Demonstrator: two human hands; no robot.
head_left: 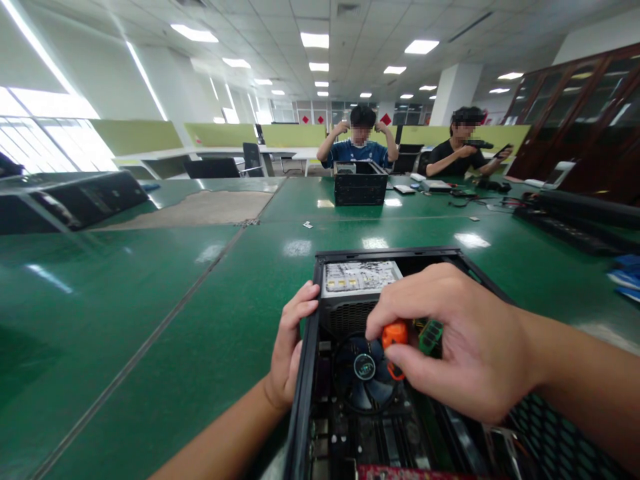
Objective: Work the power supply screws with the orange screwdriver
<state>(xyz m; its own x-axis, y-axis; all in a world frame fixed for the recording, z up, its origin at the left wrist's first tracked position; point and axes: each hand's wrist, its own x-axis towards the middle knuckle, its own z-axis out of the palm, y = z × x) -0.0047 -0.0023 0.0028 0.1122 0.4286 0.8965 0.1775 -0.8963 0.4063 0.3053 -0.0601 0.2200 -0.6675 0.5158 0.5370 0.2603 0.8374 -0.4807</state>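
Your left grip (pixel 290 343), fingers spread and loosely curved, rests against uncovered computer case (pixel 301 407) at 9 o'clock, likely steadying it. Your right grip (pixel 465 340) pinches orange handle (pixel 395 333) near fan's (pixel 364 367) 2 o'clock, probably for fine control. Case lies on worktop (pixel 240 333), 5 o'clock in view.

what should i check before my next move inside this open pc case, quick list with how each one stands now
1. Case open from above: ok, the fan shows inside.
2. Left hand on the case: ok, it touches the left rim.
3. Right hand holding the orange tool: ok, thumb and fingers are around it.
4. Clear view of the work spot: not ok, right hand and tool cover part of it.
5. Tool tip seated: cannot tell, it is hidden.
6. Mains power disconnected: cannot tell, no power inlet shows.
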